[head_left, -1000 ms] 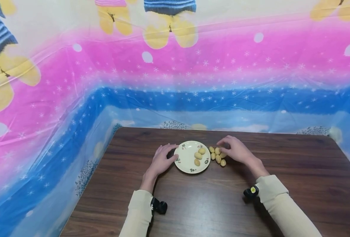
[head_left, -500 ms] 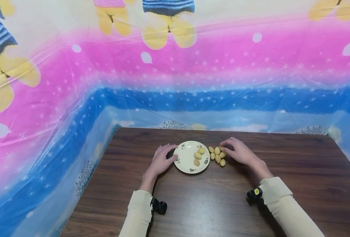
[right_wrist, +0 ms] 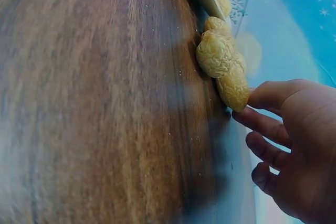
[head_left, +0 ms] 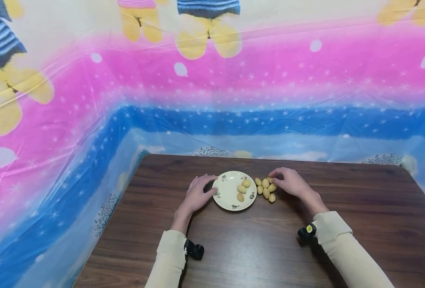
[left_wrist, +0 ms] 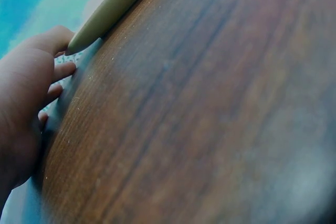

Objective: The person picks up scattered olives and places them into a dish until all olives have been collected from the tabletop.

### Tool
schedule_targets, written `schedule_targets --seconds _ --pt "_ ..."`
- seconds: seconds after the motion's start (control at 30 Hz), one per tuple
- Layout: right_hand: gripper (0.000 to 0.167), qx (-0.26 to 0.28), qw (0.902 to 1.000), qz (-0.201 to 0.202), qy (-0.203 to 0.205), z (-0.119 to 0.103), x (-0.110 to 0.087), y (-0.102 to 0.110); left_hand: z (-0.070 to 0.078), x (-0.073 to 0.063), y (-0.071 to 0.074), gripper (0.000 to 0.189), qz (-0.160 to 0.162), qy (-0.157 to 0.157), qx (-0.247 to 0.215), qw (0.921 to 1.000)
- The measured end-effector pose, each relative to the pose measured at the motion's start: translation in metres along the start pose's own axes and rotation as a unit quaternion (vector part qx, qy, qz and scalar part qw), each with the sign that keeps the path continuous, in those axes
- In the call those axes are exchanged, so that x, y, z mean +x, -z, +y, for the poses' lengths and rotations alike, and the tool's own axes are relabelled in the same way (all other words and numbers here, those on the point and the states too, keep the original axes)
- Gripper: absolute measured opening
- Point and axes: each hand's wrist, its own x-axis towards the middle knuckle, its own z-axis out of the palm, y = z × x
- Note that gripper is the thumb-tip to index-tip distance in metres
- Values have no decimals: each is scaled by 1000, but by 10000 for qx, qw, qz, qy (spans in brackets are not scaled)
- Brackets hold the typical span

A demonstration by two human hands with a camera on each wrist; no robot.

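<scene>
A pale round plate (head_left: 228,202) with small printed marks around its rim bears 3 small yellow potatoes (head_left: 241,189). My left hand (head_left: 197,195) holds the plate's left side, thumb and fingers set around the rim (left_wrist: 113,11). Just right of the plate, several more small potatoes (head_left: 266,193) lie in a tight cluster. At that cluster's far right, my right hand (head_left: 289,182) pinches a potato (head_left: 269,180) between thumb and fingertips. The right wrist view shows wrinkled potatoes (right_wrist: 215,53) beside the thumb and forefinger, with the other fingers (right_wrist: 265,150) loosely bent.
The dark wooden table (head_left: 234,248) runs up to a printed cloth (head_left: 212,120) hanging behind and at the left. A small black camera is strapped at each wrist, one on the left cuff (head_left: 194,250) and one on the right cuff (head_left: 307,233).
My right hand has shifted slightly right over the potato cluster, uncovering more of it, and its fingertips have settled at the far-right potato. The left hand and plate stay in place.
</scene>
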Motion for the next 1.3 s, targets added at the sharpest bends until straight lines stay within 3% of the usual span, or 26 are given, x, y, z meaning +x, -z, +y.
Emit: schedule_targets --seconds 0.4,0.87,1.3 --pt "23 -245 9993 232 149 -4 -4 4 2 -1 0 45 -26 39 12 10000" --pt "19 -247 9965 473 648 -31 -13 0 2 -1 1 45 -28 10 15 10000" --pt "16 -34 9963 298 810 -58 -22 -13 0 -1 -1 46 -47 5 -4 10000"
